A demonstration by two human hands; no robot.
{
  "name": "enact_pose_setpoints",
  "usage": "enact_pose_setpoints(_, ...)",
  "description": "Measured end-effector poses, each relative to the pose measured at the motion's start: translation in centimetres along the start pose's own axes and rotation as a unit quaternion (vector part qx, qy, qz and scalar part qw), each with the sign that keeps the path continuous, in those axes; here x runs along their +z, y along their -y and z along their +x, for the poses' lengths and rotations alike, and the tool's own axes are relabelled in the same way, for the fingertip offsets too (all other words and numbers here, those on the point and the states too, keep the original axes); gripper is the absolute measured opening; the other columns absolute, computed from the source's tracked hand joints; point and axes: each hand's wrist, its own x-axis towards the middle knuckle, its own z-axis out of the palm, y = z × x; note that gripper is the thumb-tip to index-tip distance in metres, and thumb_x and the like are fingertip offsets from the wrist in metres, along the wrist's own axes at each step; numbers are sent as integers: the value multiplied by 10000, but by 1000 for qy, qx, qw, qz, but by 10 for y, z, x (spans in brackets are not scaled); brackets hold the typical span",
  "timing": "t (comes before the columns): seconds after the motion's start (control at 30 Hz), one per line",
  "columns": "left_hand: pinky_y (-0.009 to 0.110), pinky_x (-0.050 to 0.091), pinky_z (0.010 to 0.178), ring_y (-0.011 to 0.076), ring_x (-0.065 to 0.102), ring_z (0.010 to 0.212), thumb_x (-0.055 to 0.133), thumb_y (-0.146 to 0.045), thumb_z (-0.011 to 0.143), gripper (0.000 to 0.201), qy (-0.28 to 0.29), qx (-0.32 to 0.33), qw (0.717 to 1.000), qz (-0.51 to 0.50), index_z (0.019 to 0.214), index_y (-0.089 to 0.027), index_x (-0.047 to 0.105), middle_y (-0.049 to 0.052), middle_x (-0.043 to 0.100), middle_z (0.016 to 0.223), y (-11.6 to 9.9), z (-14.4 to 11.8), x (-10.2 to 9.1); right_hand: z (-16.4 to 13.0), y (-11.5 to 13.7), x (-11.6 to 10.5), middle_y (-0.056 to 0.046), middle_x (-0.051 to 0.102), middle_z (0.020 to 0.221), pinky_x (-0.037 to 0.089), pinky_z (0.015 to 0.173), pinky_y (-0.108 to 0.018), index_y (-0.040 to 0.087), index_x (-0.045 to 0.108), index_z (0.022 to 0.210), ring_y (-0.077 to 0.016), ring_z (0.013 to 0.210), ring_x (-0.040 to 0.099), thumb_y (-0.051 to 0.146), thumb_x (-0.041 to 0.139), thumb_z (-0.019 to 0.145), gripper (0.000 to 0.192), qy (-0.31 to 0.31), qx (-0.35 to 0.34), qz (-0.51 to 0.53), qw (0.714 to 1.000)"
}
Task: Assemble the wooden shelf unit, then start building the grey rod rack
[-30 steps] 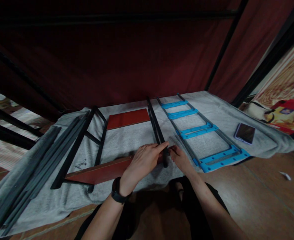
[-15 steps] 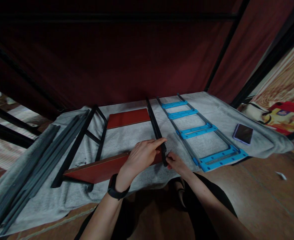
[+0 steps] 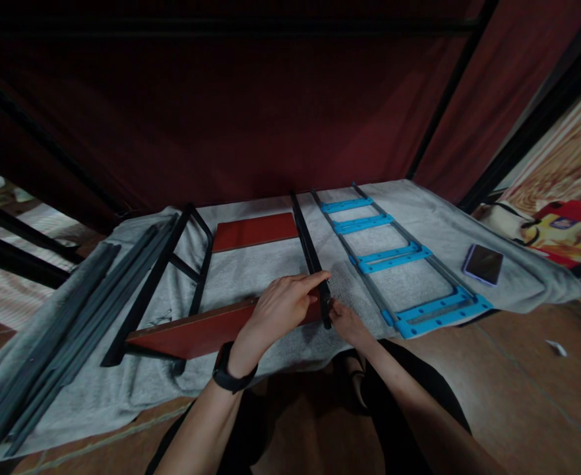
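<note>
Metal of the black rail (image 3: 311,257) looks stiff and fairly light, a thin bar that will not bend under the fingers; I judge its painted surface a little slippery, so a hold near the end, where it meets the red-brown board (image 3: 206,332), gives the best control. The board seems rigid too, with thin edges, and heavier than the rail.

The rail lies on the grey cloth (image 3: 250,274), running away from the person toward the dark red curtain. Its near end is right between the two hands. The left hand (image 3: 280,307) rests on the near end of the board, fingers stretched forward and together, fingertips touching the rail; it is flat and pressing, not closed around anything. The right hand (image 3: 345,321) is just beside the rail end on the other side, fingers curled at the tip of the rail; whether it pinches a small part there, I cannot tell, because the spot is dark and small.

Right of the hands lies a grey frame with blue crosspieces (image 3: 394,257), near but not touching them. A phone (image 3: 483,264) sits further right on the cloth. At the left, well apart, a black frame (image 3: 171,277) and a bundle of dark grey bars (image 3: 67,310) lie on the same cloth.
</note>
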Motion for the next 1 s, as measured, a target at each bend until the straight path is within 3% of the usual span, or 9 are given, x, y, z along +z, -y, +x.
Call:
enact_pose_setpoints(0.13, 324, 513, 951, 203, 662, 1096, 563, -145, 891, 553, 8, 2, 1000, 12, 1405, -347, 526, 3, 700, 1228, -2, -1, 3, -2, -4, 5, -50, 615, 703, 458, 693, -328, 219, 580, 863, -220, 740, 642, 115, 387, 895, 222, -27, -18, -37, 999)
enact_pose_setpoints(0.37, 327, 521, 922, 201, 673, 1068, 530, -138, 905, 551, 8, 8, 1000, 23, 1414, -348, 513, -2, 705, 1215, -5, -2, 5, -7, -3, 1, -67, 663, 848, 462, 758, -318, 197, 576, 940, -201, 819, 646, 99, 425, 859, 197, -9, -19, -59, 998)
enact_pose_setpoints(0.5, 321, 520, 922, 205, 667, 1084, 566, -159, 898, 536, -1, -6, 1000, 14, 1396, -353, 531, -4, 701, 1225, -3, -1, 2, -8, 2, -9, 13, 589, 640, 457, 658, -292, 215, 539, 842, -167, 631, 619, 155, 409, 880, 148, 45, -3, 5, 999)
enact_pose_setpoints(0.63, 320, 518, 931, 210, 668, 1086, 579, -164, 894, 534, 0, -7, 1000, 8, 1395, -344, 536, 4, 703, 1222, -2, 0, 2, -10, 3, -10, 40, 545, 583, 438, 611, -290, 237, 495, 816, -160, 577, 593, 157, 410, 866, 126, 35, -2, 49, 998)
enact_pose_setpoints(0.8, 321, 522, 925, 211, 668, 1088, 589, -170, 893, 535, -7, -10, 1000, 8, 1389, -363, 539, -7, 696, 1237, -2, 0, 1, -11, -1, -4, 28, 557, 657, 438, 649, -310, 254, 494, 862, -182, 673, 605, 188, 407, 869, 109, 4, -34, 28, 999)
enact_pose_setpoints(1.0, 335, 521, 931, 218, 668, 1091, 605, -177, 888, 547, -5, -20, 1000, 14, 1393, -375, 532, -13, 696, 1238, -2, 0, -2, -11, 0, -5, -6, 622, 822, 455, 730, -325, 248, 527, 905, -190, 797, 622, 190, 392, 884, 149, 14, -49, 12, 999)
